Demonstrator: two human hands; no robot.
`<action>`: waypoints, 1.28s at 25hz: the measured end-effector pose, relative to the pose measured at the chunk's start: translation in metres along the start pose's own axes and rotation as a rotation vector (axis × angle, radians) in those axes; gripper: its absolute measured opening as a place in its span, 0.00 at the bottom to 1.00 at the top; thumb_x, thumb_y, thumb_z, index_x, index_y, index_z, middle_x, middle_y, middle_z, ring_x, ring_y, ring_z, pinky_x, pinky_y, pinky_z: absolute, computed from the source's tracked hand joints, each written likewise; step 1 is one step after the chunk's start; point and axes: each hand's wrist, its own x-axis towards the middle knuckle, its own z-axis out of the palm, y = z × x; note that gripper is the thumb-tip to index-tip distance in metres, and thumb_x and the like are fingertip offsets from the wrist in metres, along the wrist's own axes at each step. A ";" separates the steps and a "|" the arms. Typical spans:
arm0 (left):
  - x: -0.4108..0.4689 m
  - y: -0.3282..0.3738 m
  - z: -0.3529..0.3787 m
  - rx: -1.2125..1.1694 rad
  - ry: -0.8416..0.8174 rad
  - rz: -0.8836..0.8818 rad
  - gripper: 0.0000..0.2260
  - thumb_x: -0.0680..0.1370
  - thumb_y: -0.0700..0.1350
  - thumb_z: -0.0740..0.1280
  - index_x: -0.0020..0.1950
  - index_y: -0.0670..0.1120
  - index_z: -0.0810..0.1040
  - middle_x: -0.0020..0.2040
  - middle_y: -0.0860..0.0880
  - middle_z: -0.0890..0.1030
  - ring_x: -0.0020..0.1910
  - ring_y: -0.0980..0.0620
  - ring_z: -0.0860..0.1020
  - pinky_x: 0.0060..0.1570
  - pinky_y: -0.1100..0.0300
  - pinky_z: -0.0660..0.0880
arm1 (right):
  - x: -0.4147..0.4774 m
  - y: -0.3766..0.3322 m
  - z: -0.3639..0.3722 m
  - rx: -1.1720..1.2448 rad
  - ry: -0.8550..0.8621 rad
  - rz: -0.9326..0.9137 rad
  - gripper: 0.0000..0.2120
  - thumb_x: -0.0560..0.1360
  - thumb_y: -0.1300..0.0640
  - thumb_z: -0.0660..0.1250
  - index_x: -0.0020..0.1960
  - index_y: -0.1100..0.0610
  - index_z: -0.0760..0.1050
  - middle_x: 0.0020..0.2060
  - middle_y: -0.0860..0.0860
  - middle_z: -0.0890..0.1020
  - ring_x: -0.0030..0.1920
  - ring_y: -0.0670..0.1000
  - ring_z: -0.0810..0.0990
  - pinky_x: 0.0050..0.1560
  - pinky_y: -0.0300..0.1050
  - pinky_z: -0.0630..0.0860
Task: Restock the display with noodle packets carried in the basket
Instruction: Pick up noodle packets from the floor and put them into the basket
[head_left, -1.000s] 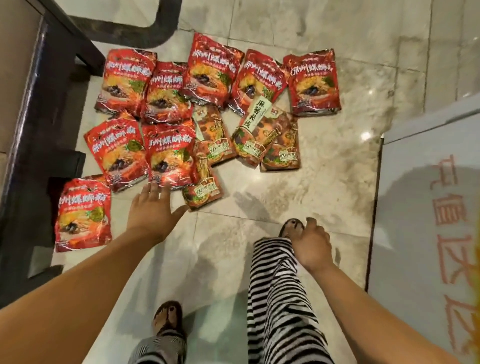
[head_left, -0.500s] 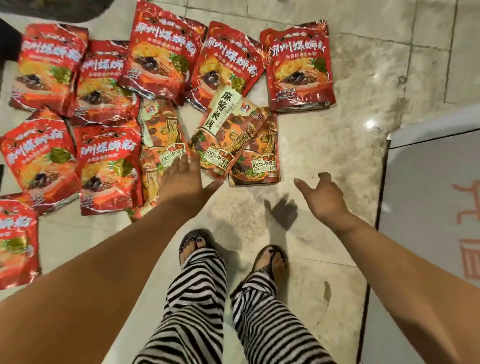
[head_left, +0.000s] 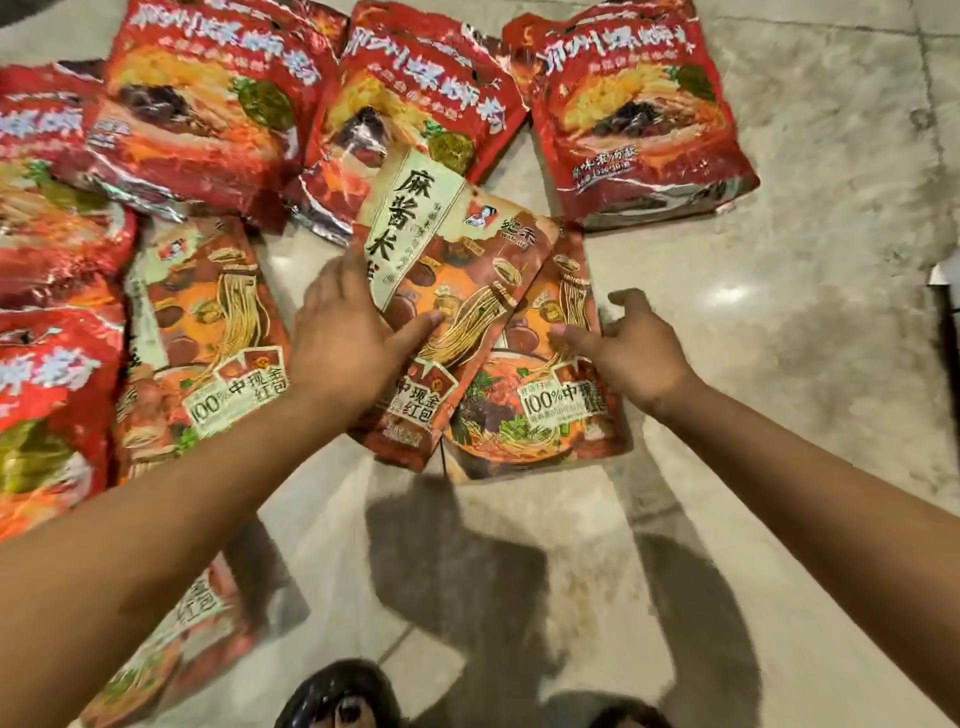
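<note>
Pickup step, I judge: left hand (head_left: 343, 338) pinches the tilted packet (head_left: 467, 270), thumb across its face, fingers tucked at its edge. Right hand (head_left: 634, 353), spread, touches the neighbouring packet (head_left: 540, 415) under its fingertips. Next, that hand should close and both should lift.

Your left hand (head_left: 343, 332) hides the left edge of the tilted brown packet (head_left: 457, 291) — which itself covers part of the right brown packet (head_left: 540, 415). The red packets (head_left: 47, 374) at left run off the edge — the lower-left packet (head_left: 171, 649) is blurred.
</note>
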 end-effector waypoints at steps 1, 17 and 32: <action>0.003 -0.002 0.000 -0.050 0.057 0.011 0.45 0.72 0.70 0.64 0.79 0.44 0.55 0.72 0.39 0.67 0.71 0.39 0.65 0.70 0.45 0.64 | 0.004 -0.001 0.004 0.060 0.010 0.008 0.37 0.70 0.43 0.74 0.71 0.58 0.64 0.61 0.57 0.78 0.58 0.57 0.80 0.56 0.48 0.76; 0.012 -0.009 -0.024 -0.784 -0.250 -0.430 0.13 0.67 0.52 0.79 0.44 0.49 0.81 0.41 0.51 0.85 0.41 0.51 0.84 0.41 0.61 0.77 | -0.014 -0.007 0.033 0.452 -0.012 0.114 0.39 0.51 0.44 0.84 0.57 0.57 0.77 0.47 0.50 0.85 0.45 0.52 0.85 0.49 0.52 0.83; 0.002 0.011 -0.010 -0.923 -0.239 -0.518 0.09 0.72 0.51 0.74 0.48 0.48 0.81 0.43 0.51 0.86 0.39 0.54 0.85 0.35 0.65 0.79 | -0.001 0.032 -0.023 0.697 -0.172 0.169 0.15 0.67 0.61 0.77 0.52 0.62 0.82 0.40 0.58 0.86 0.38 0.59 0.86 0.39 0.50 0.83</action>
